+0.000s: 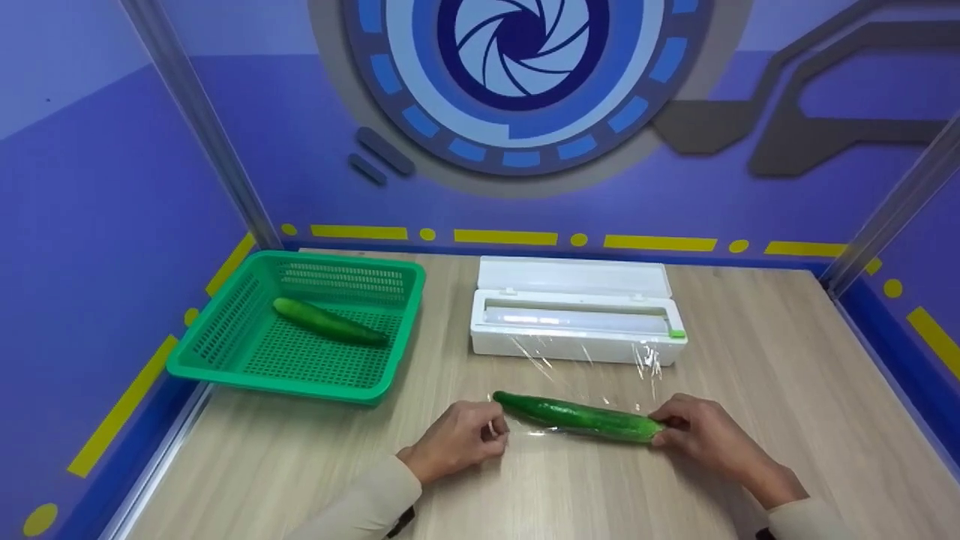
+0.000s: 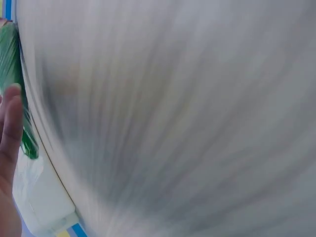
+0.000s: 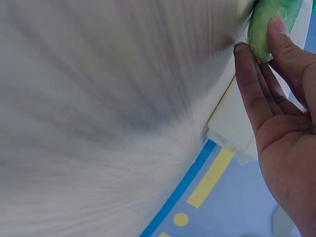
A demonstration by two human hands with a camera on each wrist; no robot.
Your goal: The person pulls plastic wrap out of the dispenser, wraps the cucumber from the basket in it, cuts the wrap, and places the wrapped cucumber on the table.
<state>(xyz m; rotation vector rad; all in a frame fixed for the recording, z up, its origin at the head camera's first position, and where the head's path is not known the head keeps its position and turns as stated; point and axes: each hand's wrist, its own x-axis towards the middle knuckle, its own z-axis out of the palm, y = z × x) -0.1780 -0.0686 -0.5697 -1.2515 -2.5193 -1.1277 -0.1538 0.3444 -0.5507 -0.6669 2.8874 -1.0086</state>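
A green cucumber (image 1: pixel 577 417) lies across the table in front of the dispenser, with clear cling film (image 1: pixel 541 432) over and around it. The film runs back to a white cling film dispenser (image 1: pixel 570 349), whose lid stands open behind the roll. At the cucumber's dark left end, my left hand (image 1: pixel 461 439) has its fingers curled and pinches the film's edge. My right hand (image 1: pixel 709 435) grips the pale right end between thumb and fingers. In the right wrist view, the thumb presses the film-covered cucumber (image 3: pixel 266 32), fingers beneath its tip.
To the left stands a green plastic basket (image 1: pixel 285 388) with a second cucumber (image 1: pixel 330 324) inside. A small green slider (image 1: pixel 676 334) sits at the dispenser's right end. Patterned blue walls (image 1: pixel 247 135) close off the table's back and sides.
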